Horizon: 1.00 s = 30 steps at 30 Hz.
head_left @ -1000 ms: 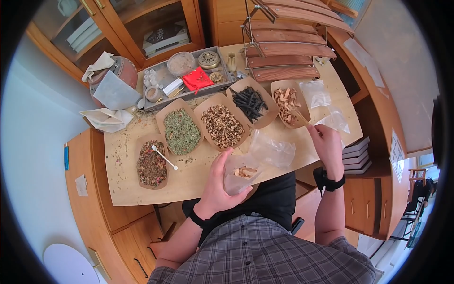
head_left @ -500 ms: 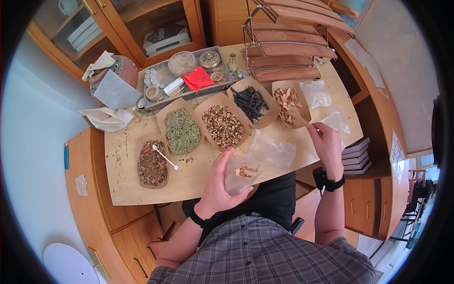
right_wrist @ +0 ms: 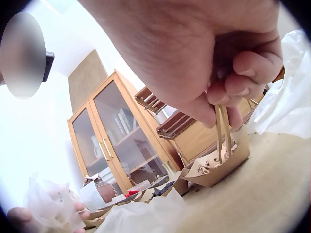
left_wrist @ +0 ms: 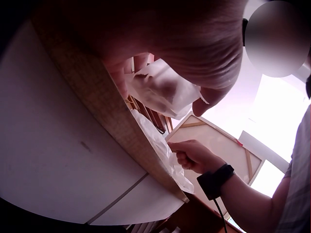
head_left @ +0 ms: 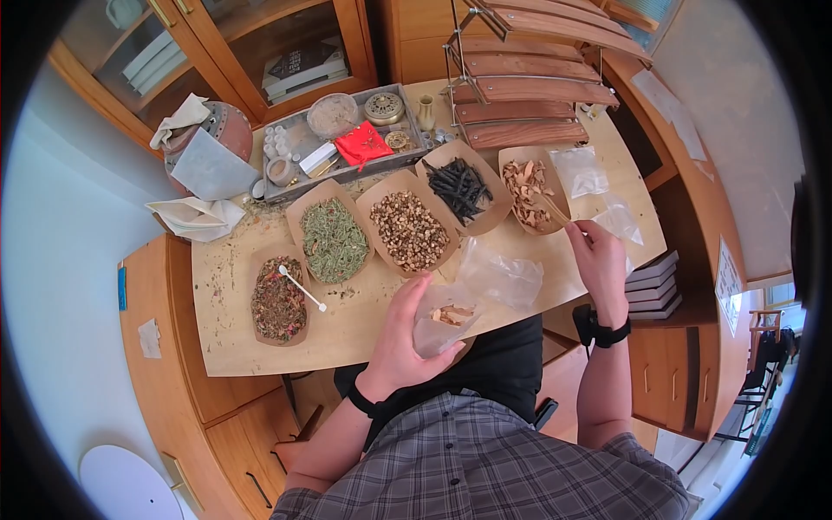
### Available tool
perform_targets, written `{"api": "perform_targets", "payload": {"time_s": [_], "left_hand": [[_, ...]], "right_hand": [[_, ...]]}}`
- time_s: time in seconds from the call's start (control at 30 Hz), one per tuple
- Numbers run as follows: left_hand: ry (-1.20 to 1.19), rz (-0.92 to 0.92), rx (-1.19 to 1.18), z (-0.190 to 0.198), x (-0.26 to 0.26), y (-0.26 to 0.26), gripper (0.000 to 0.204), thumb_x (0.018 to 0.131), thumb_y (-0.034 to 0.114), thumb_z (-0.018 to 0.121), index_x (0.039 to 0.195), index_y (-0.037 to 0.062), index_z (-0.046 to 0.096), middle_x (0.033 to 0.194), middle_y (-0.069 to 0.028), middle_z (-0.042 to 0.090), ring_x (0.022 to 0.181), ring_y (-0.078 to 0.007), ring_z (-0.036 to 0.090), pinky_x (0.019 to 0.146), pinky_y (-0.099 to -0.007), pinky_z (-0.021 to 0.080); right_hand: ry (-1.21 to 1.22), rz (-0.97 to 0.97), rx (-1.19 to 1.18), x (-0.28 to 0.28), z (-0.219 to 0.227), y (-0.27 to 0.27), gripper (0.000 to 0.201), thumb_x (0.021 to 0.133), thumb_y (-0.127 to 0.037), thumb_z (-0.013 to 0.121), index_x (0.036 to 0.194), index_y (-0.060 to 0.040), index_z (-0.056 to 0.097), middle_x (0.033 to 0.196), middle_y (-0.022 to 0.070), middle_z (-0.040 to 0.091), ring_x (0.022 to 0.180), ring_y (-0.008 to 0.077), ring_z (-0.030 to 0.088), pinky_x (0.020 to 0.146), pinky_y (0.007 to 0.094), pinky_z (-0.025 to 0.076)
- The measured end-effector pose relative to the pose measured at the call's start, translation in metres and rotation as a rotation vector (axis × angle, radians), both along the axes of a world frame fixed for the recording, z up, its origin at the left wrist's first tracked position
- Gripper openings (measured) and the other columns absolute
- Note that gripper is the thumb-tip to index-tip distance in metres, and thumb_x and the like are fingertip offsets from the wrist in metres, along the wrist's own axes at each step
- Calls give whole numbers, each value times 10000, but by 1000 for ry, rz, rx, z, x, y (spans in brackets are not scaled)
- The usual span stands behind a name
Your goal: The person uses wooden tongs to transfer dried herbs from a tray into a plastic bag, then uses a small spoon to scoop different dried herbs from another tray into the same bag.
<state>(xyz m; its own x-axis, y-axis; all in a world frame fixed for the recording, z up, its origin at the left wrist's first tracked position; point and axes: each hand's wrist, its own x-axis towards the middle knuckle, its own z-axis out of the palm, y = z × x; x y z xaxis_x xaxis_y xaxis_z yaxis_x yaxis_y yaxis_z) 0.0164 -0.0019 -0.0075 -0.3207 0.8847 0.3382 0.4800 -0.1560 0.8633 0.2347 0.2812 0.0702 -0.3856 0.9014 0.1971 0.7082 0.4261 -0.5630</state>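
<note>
My left hand [head_left: 400, 342] holds a small translucent paper bag [head_left: 438, 340] at the table's front edge, fingers and thumb curved round its sides. Several light brown shavings [head_left: 452, 315] lie inside the bag. Over at the right, my right hand [head_left: 600, 267] pinches a pair of tan tweezers [right_wrist: 219, 138] between thumb and fingers. Their two prongs point down into a brown paper tray [right_wrist: 218, 175] of light brown shavings [head_left: 525, 186]. In the left wrist view the bag [left_wrist: 163, 90] hangs beneath my palm.
Left of that tray stand paper trays of black sticks [head_left: 459, 185], brown-and-cream pieces [head_left: 409, 230], green herb [head_left: 334, 243] and a dried mix [head_left: 279, 303] with a white scoop [head_left: 302, 288]. Clear plastic bags [head_left: 501, 273] lie nearby. Behind are a grey tray [head_left: 347, 178] and a slatted wooden rack [head_left: 529, 91].
My right hand shifts only slightly at the shavings tray, the tweezers still in its grip. The left hand and bag stay almost in place.
</note>
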Motion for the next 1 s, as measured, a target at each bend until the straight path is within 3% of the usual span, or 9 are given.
{"api": "perform_targets", "payload": {"time_s": [0.2, 0.27, 0.4, 0.9, 0.97, 1.0], "left_hand": [[-11, -9, -5, 3, 0, 1, 1137, 844, 161, 947, 1740, 39, 257, 1749, -234, 377, 1606, -384, 428, 1257, -513, 415], [-32, 14, 1, 2, 2, 2, 1094, 847, 233, 939, 1701, -9, 299, 1659, -300, 457, 1547, -484, 459, 1293, -554, 387], [-29, 16, 11, 2, 2, 2, 1089, 851, 234, 936, 1701, -9, 299, 1654, -301, 461, 1545, -485, 461, 1292, -554, 388], [-22, 30, 13, 1, 3, 1, 1072, 861, 221, 927, 1699, -3, 299, 1654, -293, 472, 1540, -479, 470, 1285, -552, 401], [14, 3, 0, 0, 1, 1, 1131, 859, 140, 937, 1738, 40, 233, 1735, -220, 387, 1573, -385, 462, 1223, -520, 456], [14, 3, 0, -1, 2, 1, 1131, 859, 140, 937, 1738, 40, 233, 1735, -220, 387, 1573, -385, 462, 1223, -520, 456]], "right_hand": [[-22, 14, -60, -3, -1, -3, 313, 1062, -292, 758, 1129, 7, 820, 790, 234, 752, 687, 348, 747, 663, 407, 565], [-17, 17, -61, -2, -5, -2, 314, 1061, -293, 759, 1132, 8, 819, 790, 235, 751, 687, 350, 746, 664, 408, 567], [-15, 26, -50, -2, -6, -2, 315, 1060, -293, 761, 1130, 8, 820, 800, 241, 755, 699, 361, 752, 672, 414, 572], [-29, 30, -51, -6, -2, -4, 320, 1051, -300, 771, 1122, 7, 825, 811, 245, 763, 730, 373, 767, 690, 416, 585], [-27, 34, -44, -5, -4, -3, 320, 1050, -300, 772, 1122, 8, 825, 810, 244, 762, 728, 373, 766, 689, 417, 584], [-26, 38, -37, -4, -5, -3, 320, 1050, -300, 773, 1121, 8, 825, 808, 244, 761, 727, 374, 765, 688, 418, 583]]}}
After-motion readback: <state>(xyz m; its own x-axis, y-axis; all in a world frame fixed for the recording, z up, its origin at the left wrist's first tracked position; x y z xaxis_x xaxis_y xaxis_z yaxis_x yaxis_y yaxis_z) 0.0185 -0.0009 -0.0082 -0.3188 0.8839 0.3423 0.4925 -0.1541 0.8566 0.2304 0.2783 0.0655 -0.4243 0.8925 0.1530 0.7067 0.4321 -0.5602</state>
